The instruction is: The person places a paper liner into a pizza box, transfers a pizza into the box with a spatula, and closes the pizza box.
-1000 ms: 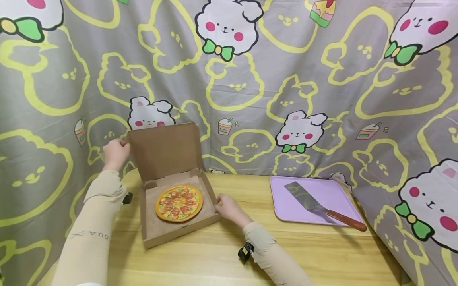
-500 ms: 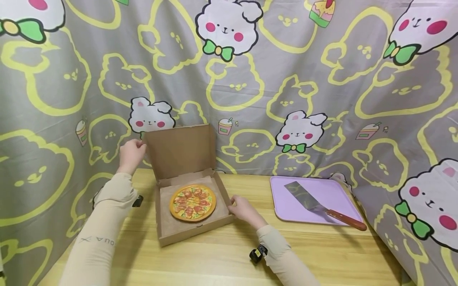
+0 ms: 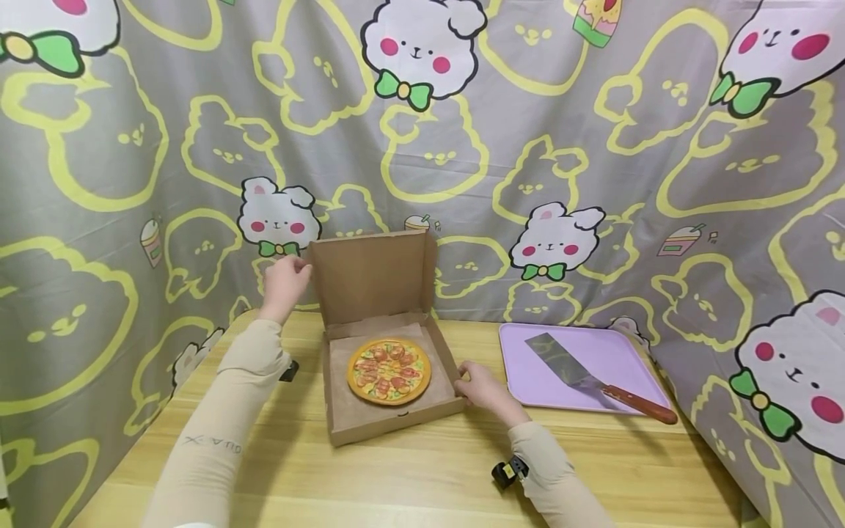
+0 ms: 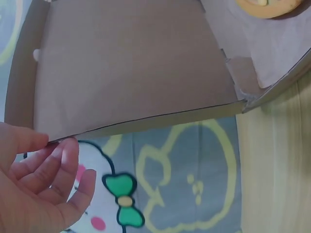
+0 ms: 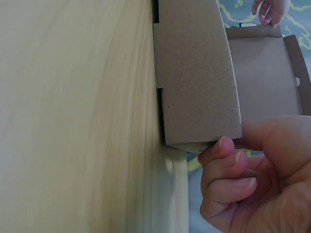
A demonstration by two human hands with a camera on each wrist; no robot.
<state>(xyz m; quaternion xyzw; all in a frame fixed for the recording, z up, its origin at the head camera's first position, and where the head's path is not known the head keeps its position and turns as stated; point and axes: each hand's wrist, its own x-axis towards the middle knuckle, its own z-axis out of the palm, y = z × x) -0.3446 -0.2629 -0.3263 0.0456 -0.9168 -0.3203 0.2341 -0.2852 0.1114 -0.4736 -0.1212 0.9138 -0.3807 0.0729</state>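
Observation:
A brown cardboard pizza box (image 3: 370,282) stands with its lid raised on the wooden table. Inside lies a round pizza (image 3: 389,372) on brown paper, its toppings red, yellow and green. My left hand (image 3: 285,284) pinches the lid's upper left edge between thumb and fingers, which the left wrist view shows closely. At the box's front right corner, my right hand (image 3: 487,389) pinches the side wall. In the right wrist view the thumb is inside the wall, and curled fingers (image 5: 226,167) press its outer side.
To the right, a lilac tray (image 3: 528,374) carries a metal spatula (image 3: 561,359) with a brown wooden handle (image 3: 639,405). A grey patterned curtain (image 3: 455,169) hangs behind the table and along its sides. Bare wooden tabletop (image 3: 389,484) extends in front of the box.
Both hands have shifted the open box with the pizza to the right, nearer the lilac tray. The lid stays raised. The tray and spatula have not moved.

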